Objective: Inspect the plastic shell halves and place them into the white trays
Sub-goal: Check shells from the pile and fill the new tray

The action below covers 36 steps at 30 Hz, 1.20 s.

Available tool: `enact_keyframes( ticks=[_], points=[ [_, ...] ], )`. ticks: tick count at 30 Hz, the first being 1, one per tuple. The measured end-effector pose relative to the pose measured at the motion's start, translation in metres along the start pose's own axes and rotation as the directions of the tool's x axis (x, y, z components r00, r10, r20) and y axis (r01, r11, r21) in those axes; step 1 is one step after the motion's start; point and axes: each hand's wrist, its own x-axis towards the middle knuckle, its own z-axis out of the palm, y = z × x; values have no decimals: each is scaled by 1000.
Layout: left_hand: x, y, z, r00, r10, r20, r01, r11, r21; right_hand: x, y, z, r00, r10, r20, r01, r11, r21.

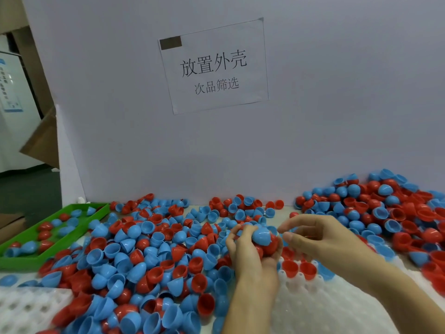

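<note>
A glossy blue plastic shell half (261, 235) sits dome-up at centre right of the frame, cupped with several red plastic shell halves (271, 244) in the left hand (250, 249), whose grip is curled round the handful. The right hand (320, 235) hovers just beside it, grip narrow, thumb and forefinger close together and holding nothing. Below the hands lies a white moulded plastic tray (313, 307) with two red halves seated open-side-up in its pockets. A second white tray (26, 307) shows at lower left. Loose red and blue halves cover the bench (286, 208). A green plastic tray (36, 260) at left holds a few halves. A paper sign (214, 66) hangs on the white board (337, 104) behind.
</note>
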Motion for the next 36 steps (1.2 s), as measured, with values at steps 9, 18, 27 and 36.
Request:
enact_keyframes(
  ticks=[9,18,27,36],
  points=[
    [-9,-4,5,996,92,16,-93,992,85,-9,13,45,943,-186,-276,140,974,-177],
    [-6,-5,5,998,51,34,-51,999,-4,-7,15,46,913,-149,-379,201,974,101],
    [-6,-9,3,993,116,-6,-115,988,107,-9,12,48,921,-216,-323,171,972,-163],
    [0,-7,0,990,132,-49,-120,974,192,-7,13,42,915,-141,-378,127,990,-60]
  ],
)
